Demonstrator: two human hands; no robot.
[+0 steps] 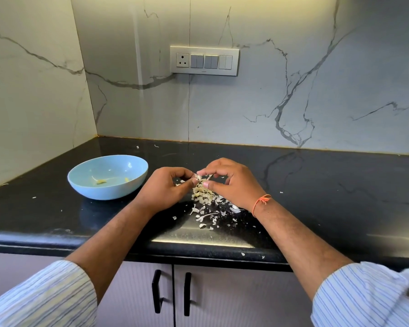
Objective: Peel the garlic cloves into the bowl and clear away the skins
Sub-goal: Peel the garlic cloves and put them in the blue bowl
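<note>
Far left: I've got the pale blue bowl (pixel 108 177) sitting on the black counter (pixel 328 185), well left of centre, just beside my left hand but not touching it.
Bowl contents: a couple of small yellowish peeled pieces (pixel 101 182) lie on the bottom, with another bit nearer the right wall; they're too small for me to say more.
Left hand: my left hand (pixel 168 187) is held over the counter right of the bowl, fingers curled in, thumb and forefinger pinched together at the tip.
Centre: between the two hands I see a garlic clove (pixel 202 178), a small whitish thing with skin flaring off it, both hands touching it.
Grip, left: closed on the clove from its left side.
Grip, right: my right hand (pixel 232 182) has thumb and forefinger pinched on the clove's right end, the other fingers arched above it.
Below the hands: a heap of papery skins (pixel 204 197) lies on the counter directly under the clove, thinning out into loose flakes toward the counter's front edge.
Strays: single flakes sit well apart from the heap, a few near the back wall and a couple on the front lip.
Right wrist: an orange thread (pixel 260 204) is tied round it.
Near edge: striped sleeves (pixel 364 296) pushed up both forearms.
</note>
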